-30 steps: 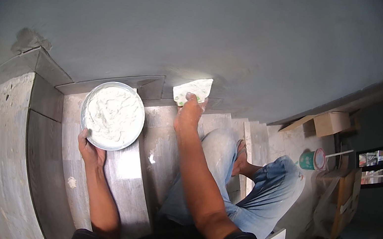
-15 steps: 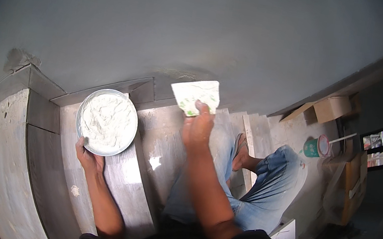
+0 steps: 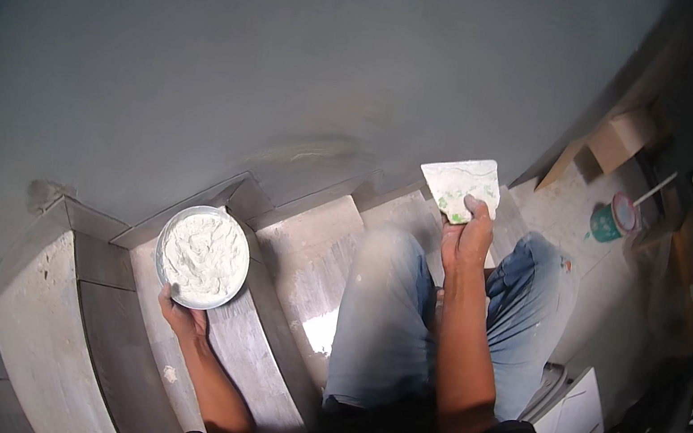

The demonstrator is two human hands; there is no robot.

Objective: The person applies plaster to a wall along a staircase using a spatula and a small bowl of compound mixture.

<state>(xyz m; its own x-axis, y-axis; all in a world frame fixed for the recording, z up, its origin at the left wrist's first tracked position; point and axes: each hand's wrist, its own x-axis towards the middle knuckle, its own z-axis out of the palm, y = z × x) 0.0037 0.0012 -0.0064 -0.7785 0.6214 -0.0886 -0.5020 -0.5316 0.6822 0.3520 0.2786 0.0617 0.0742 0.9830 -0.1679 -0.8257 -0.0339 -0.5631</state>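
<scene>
In my left hand is the lower rim of a round metal bowl, with the thumb on its edge. White putty with a stirred, ridged surface fills the bowl. My right hand grips a flat putty spreader, thumb on its face and fingers behind. The spreader is smeared with white, with green patches showing near the thumb. It is held apart from the grey wall, to the right of a dull smeared patch low on that wall.
I sit on tiled stairs, my jeans-clad knees bent. More steps rise at left. To the right are a cardboard box, a green bucket with a stick, and a white panel.
My right hand has carried the spreader rightward, away from the smeared wall patch. The view has shifted, and the bowl, still in my left hand, appears lower and slightly further right.
</scene>
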